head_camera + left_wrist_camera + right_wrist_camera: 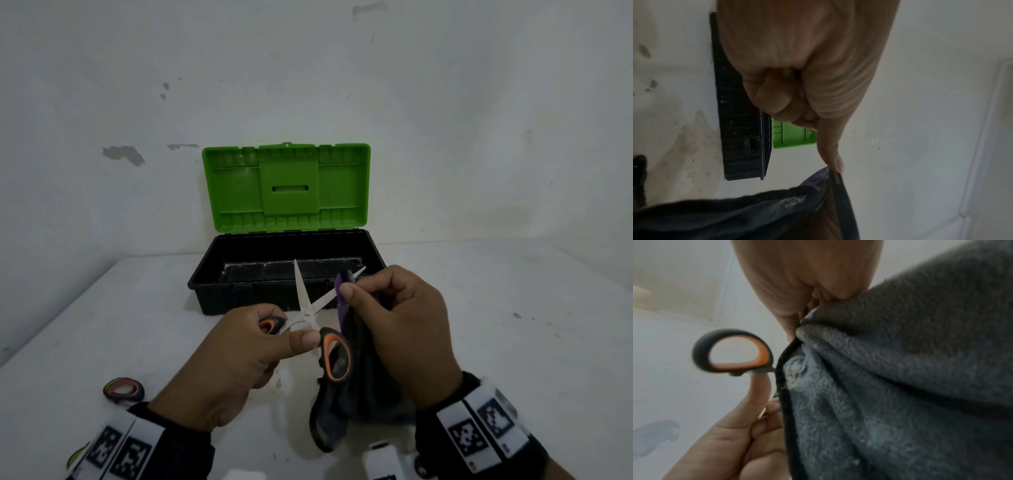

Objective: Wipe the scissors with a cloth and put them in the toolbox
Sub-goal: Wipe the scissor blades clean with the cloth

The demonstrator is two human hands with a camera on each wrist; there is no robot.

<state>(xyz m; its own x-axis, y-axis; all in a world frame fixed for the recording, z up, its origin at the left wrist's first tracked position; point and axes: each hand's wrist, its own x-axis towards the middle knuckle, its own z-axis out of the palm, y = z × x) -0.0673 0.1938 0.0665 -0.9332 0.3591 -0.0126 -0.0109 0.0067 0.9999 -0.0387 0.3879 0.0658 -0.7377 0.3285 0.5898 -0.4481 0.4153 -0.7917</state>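
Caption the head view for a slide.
Left hand holds open scissors; right hand wipes one blade with cloth.

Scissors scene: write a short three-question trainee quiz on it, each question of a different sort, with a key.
1. True or false: the blades of the scissors are spread apart.
2. Which hand pinches the cloth round a blade? A) left hand B) right hand C) neither
3. Fill in: the lid of the toolbox stands ____.

Key
1. True; the two blades form a V above the pivot.
2. B; the right hand folds the cloth over the right-hand blade, while the left hand keeps its grip at the orange and black handles.
3. Open; the green lid is upright behind the black tray.
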